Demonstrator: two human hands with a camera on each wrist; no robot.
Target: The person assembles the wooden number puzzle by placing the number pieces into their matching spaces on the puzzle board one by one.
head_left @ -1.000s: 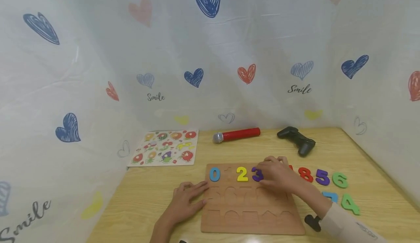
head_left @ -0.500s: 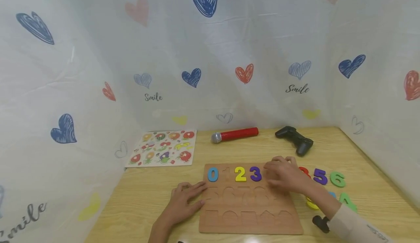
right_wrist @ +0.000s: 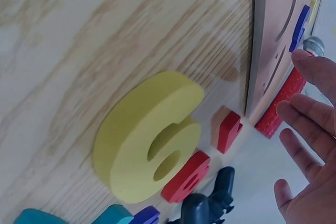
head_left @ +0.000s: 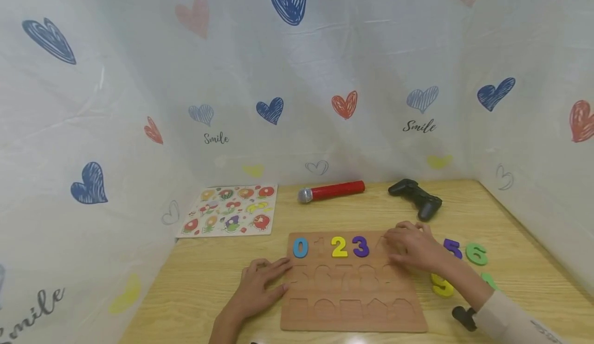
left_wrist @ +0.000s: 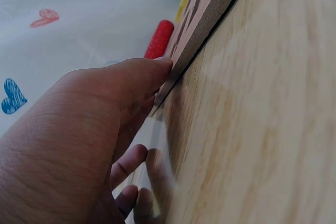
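Note:
The wooden number board point(head_left: 352, 321) lies on the table, its top row bearing a blue 0 point(head_left: 300, 247), a yellow 2 point(head_left: 339, 246) and a purple 3 point(head_left: 360, 246). My left hand point(head_left: 260, 288) rests at the board's left edge, fingers and thumb extended against it. Over the upper right corner hovers my right hand point(head_left: 416, 246); its fingers point(right_wrist: 310, 121) are spread and bent slightly, with nothing between them. Near it lie a yellow 9 point(right_wrist: 147, 140), a red 1 point(right_wrist: 228, 132) and a red 8 point(right_wrist: 186, 177). The right hand hides both red numbers in the head view.
A purple 5 point(head_left: 452, 248) and a green 6 point(head_left: 476, 254) lie right of the board, a green 4 point(head_left: 489, 280) partly behind the forearm. Behind are a red microphone point(head_left: 336, 191), a black game controller point(head_left: 416, 198) and a fruit puzzle board point(head_left: 229, 210). Printed curtains surround the table.
My right hand has moved right from the purple 3 to the board's upper right corner, uncovering the 3. The left hand keeps its place at the board's edge.

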